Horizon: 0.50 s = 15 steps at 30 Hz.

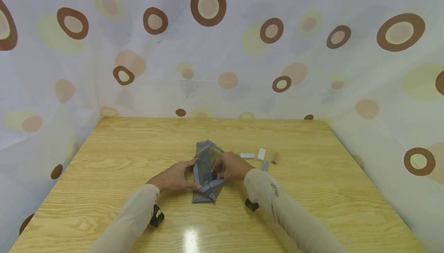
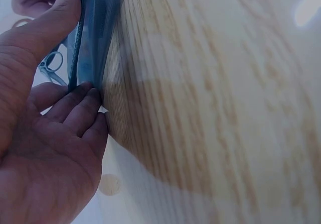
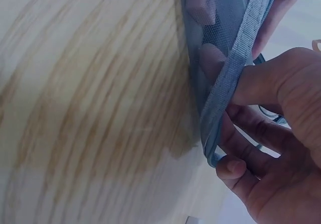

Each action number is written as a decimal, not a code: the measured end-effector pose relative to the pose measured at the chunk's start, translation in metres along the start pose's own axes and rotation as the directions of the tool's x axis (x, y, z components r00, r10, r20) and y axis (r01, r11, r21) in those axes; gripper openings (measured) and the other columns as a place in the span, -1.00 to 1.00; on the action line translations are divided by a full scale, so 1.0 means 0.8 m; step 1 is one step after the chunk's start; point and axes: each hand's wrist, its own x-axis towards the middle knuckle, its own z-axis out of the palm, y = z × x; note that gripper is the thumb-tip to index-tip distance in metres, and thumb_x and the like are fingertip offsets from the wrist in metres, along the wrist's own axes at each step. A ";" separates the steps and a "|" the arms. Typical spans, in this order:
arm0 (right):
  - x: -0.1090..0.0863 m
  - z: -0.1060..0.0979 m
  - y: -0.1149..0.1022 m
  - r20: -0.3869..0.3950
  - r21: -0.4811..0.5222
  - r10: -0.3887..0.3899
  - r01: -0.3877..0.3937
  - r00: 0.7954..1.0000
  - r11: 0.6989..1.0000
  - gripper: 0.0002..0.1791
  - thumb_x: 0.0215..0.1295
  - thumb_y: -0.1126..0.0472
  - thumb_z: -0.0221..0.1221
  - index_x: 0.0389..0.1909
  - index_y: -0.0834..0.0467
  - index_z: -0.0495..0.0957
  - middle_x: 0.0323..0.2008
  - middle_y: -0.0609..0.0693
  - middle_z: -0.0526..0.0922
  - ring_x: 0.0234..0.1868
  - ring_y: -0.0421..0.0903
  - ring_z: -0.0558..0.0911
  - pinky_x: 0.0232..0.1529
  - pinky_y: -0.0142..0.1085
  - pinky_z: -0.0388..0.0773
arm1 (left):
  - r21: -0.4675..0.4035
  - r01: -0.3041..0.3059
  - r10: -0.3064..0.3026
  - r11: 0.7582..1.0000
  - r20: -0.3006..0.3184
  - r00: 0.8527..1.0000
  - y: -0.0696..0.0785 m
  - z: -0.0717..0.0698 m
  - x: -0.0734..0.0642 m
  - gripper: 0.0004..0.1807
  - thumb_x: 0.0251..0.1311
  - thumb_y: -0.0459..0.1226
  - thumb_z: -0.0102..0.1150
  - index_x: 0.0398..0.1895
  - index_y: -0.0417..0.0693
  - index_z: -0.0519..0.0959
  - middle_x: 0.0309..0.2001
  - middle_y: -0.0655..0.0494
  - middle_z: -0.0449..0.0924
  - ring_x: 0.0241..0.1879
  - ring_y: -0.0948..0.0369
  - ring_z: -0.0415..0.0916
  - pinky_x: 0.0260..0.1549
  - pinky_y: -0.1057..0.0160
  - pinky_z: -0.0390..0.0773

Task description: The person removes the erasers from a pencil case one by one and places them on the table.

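A grey-blue mesh zipper pouch (image 1: 204,196) lies on the table with its mouth spread. My left hand (image 1: 175,176) grips its left side, the thumb over the zipper edge (image 2: 75,38) and the other fingers against the mesh. From the right, my right hand (image 1: 230,165) reaches into the mouth; its thumb (image 3: 213,61) shows through the mesh. The little fingertip touches the zipper corner. Near the right fingertips is a dark block shape (image 1: 209,176); I cannot tell if they pinch it. Through the mesh a pale pinkish block (image 3: 199,4) shows inside the pouch.
Right of the pouch lie two small white blocks (image 1: 247,155), a bluish block (image 1: 265,165) and a green and orange piece (image 1: 275,157). The wooden table (image 1: 138,137) meets a patterned curtain (image 1: 225,52) at the back and sides. Dark camera mounts (image 1: 157,216) sit under both wrists.
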 end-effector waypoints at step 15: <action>0.003 -0.006 -0.005 -0.026 -0.097 0.042 -0.045 0.999 0.994 -0.78 0.12 0.43 0.42 -0.20 0.16 0.78 -0.16 0.01 0.78 -0.14 -0.05 0.73 -0.04 -0.14 0.69 | -0.015 0.012 -0.012 1.000 0.006 1.000 0.000 -0.002 0.001 0.12 0.12 -0.12 0.53 0.60 -0.24 0.03 0.53 -0.26 0.10 0.52 -0.13 0.06 0.46 -0.12 0.14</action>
